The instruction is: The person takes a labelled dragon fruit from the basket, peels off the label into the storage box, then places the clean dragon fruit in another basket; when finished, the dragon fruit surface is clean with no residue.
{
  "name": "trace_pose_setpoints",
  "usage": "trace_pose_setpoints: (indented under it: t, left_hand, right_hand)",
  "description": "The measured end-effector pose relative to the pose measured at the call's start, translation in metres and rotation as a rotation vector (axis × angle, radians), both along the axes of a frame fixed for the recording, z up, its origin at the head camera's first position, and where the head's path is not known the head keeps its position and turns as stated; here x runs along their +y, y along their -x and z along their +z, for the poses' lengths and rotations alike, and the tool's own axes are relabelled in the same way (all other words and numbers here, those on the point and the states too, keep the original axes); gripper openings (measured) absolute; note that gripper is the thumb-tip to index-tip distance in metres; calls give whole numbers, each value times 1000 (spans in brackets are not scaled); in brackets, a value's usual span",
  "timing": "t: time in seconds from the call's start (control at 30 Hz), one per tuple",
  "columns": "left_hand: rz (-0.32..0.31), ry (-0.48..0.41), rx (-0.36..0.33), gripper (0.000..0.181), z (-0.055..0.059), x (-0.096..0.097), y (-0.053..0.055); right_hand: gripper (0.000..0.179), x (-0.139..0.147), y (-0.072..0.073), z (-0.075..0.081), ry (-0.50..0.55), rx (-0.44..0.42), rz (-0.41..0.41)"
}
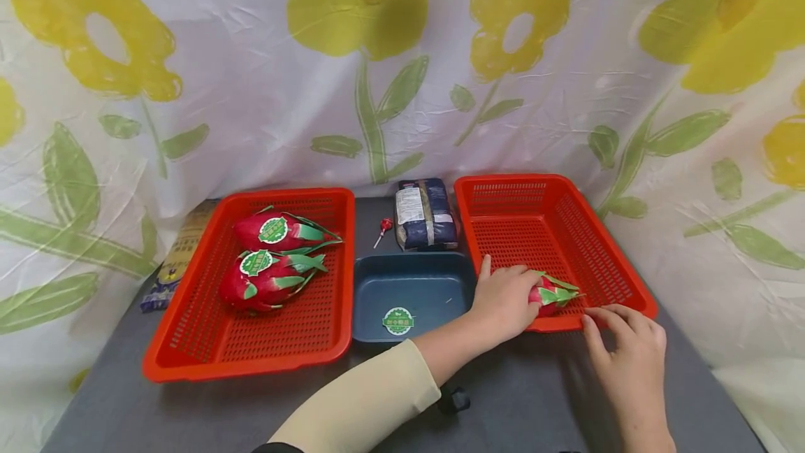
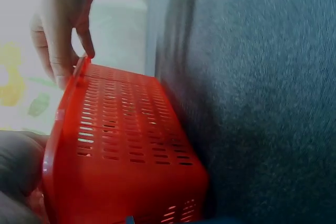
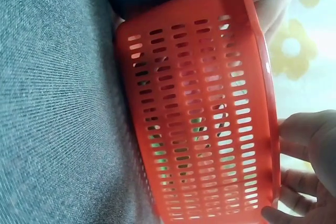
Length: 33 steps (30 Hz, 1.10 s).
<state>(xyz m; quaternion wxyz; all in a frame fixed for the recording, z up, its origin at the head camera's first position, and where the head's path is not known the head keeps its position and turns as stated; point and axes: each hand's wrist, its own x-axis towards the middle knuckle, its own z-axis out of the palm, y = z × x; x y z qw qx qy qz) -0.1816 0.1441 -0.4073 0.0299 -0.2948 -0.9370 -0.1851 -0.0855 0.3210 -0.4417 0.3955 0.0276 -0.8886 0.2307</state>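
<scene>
1. I take the blue tray (image 1: 434, 292) as centre of my clock. At 9 o'clock stands the left basket (image 1: 270, 341), at 2 o'clock the right basket (image 1: 509, 240); both are red.
2. In the left basket lie 2 dragon fruits (image 1: 267, 284), side by side in the far part, each showing a green label.
3. The dragon fruit at the right (image 1: 550, 297) is inside the right basket, along its 6 o'clock wall. The left hand (image 1: 503, 303) covers its left end (so I cannot say if it also carries a label).
4. This hand comes from 7 o'clock of the basket and seems to touch the fruit. The fingertips are hidden, so I cannot tell whether they hold it or only rest upon it.
5. The right hand (image 1: 632, 351) is at 5 o'clock of the same basket; its fingers and thumb are narrow and pinch the rim.
6. In the blue tray is a round label (image 1: 398, 321), near the 6 o'clock wall.
7. In my judgement, the work is partly done: 1 fruit is inside the right basket, but releasing it seems left, and the 2 others are touched by neither hand.
</scene>
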Motion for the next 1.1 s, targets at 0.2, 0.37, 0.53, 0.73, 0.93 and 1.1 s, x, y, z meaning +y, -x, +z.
trace_pose_setpoints:
  t: [0.2, 0.37, 0.53, 0.73, 0.93, 1.1]
  left_hand:
    - [-17, -130, -46, 39, 8, -15, -7]
    - [-23, -329, -103, 40, 27, -39, -20]
    - [-33, -573, -170, 39, 46, -69, -36]
    - [-2, -741, -118, 32, 57, -124, -63]
    - [158, -763, 26, 36, 61, -192, -93]
    - [326, -779, 213, 44, 47, -255, -113]
  right_hand:
    - [19, -2, 1, 2, -1, -8, -9]
    - [19, -4, 2, 3, 0, -33, -13]
    - [20, -4, 0, 2, -10, -46, -25]
    - [19, -4, -3, 2, -23, -54, -8]
    - [20, -5, -3, 6, -57, -60, -6]
    - [23, -6, -6, 10, -62, -88, -45]
